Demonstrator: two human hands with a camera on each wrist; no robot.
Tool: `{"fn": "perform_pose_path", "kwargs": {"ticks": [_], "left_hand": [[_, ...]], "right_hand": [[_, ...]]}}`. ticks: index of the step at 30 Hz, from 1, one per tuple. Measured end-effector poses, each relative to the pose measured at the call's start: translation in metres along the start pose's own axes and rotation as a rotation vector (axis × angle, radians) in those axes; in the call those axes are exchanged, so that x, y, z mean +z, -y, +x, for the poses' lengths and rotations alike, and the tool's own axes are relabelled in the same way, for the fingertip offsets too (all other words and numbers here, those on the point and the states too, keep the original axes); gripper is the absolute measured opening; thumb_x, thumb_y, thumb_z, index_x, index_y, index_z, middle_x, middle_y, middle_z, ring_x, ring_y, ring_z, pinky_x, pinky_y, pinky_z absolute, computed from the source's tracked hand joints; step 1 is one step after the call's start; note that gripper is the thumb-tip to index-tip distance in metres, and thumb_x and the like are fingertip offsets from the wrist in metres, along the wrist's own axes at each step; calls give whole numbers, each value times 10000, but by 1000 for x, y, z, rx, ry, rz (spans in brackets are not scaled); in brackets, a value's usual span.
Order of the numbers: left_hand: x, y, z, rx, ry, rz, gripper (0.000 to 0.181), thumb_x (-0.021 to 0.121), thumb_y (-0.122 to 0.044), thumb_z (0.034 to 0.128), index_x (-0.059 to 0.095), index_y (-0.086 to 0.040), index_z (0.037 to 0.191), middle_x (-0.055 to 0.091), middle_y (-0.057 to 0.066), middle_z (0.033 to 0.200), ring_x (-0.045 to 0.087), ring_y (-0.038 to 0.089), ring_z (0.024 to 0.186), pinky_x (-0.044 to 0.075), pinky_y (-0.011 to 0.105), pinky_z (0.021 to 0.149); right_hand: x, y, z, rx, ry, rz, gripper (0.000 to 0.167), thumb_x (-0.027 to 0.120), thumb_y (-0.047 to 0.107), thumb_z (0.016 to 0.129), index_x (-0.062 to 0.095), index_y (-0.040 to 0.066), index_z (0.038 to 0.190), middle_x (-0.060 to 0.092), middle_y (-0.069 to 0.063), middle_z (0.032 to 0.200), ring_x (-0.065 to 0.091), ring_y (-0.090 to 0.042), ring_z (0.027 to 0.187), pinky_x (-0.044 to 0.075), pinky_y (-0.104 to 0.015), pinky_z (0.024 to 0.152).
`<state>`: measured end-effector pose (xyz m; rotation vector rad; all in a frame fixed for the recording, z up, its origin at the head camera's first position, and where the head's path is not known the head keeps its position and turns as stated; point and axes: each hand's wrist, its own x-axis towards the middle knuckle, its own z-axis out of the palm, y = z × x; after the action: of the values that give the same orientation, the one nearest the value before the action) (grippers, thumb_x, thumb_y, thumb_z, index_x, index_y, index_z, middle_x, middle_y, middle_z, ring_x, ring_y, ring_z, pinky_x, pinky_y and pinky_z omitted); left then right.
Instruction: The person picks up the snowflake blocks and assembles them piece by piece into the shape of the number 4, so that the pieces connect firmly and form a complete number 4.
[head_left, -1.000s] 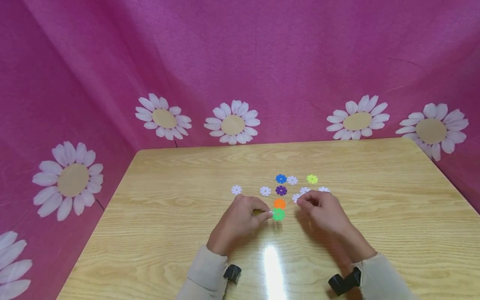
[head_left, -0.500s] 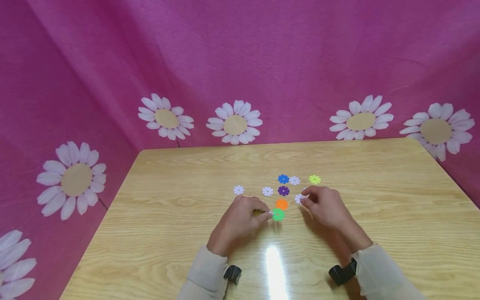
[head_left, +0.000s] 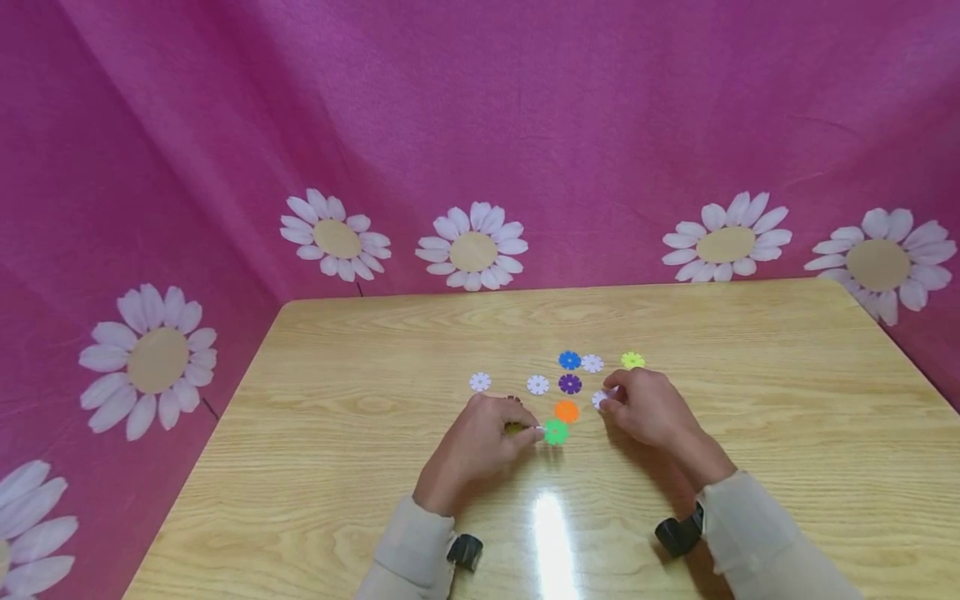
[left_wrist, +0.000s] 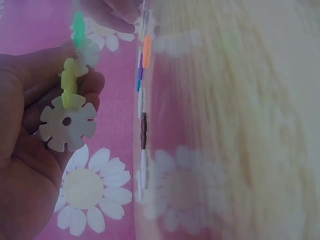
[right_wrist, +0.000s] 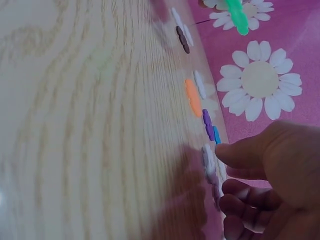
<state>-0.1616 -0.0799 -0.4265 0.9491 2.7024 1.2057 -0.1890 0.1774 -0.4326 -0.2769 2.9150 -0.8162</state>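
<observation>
My left hand (head_left: pixel 483 437) pinches a joined chain of notched discs above the table. In the left wrist view the chain shows a white disc (left_wrist: pixel 68 124), a yellow disc (left_wrist: pixel 69 82), another white one and a green disc (left_wrist: pixel 79 30) at its far end. My right hand (head_left: pixel 654 410) reaches down to a white disc (head_left: pixel 599 400) on the table, thumb and fingertips at its right edge. From the right wrist view, the thumb tip is beside white discs (right_wrist: pixel 208 159); whether it grips one I cannot tell. An orange disc (head_left: pixel 567 411) lies between the hands.
Beyond the hands lie a purple disc (head_left: pixel 570 384), a blue disc (head_left: pixel 569 360), a yellow-green disc (head_left: pixel 632 360) and several white discs, one at the left (head_left: pixel 480 382). A dark disc is partly behind my left hand. A pink flowered cloth (head_left: pixel 585 167) stands behind the wooden table (head_left: pixel 315 350).
My right hand has moved slightly away from me, over the discs at the right. The left hand stays nearly still with its chain, while the view has shifted a little.
</observation>
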Motion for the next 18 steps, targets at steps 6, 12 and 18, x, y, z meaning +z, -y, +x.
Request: {"fn": "perform_pose_path", "kwargs": {"ticks": [6,12,18], "left_hand": [[0,0,0,-2,-3,-3,87,744,-147,923,808,-107,879,687,-129,833,606,-6,764,507,197,742],[1,1,1,-9,-8,-2,67,754,-136,914,808,-105,891,698,-109,848,607,1,767,508,197,747],[1,1,1,-15,0,3,73,751,-151,919,810,-111,901,696,-120,854,606,-9,776,515,204,754]], "right_hand": [[-2,0,5,-25,44,-45,270,729,116,885,699,-36,1106,652,-67,858,547,-230,756,500,-376,696],[-1,-2,8,-51,55,-72,256,752,114,862,711,-31,1069,656,-62,848,547,-229,755,514,-407,740],[-1,-1,11,-49,71,-68,233,765,94,852,710,-41,1034,608,-53,818,521,-227,747,448,-348,654]]}}
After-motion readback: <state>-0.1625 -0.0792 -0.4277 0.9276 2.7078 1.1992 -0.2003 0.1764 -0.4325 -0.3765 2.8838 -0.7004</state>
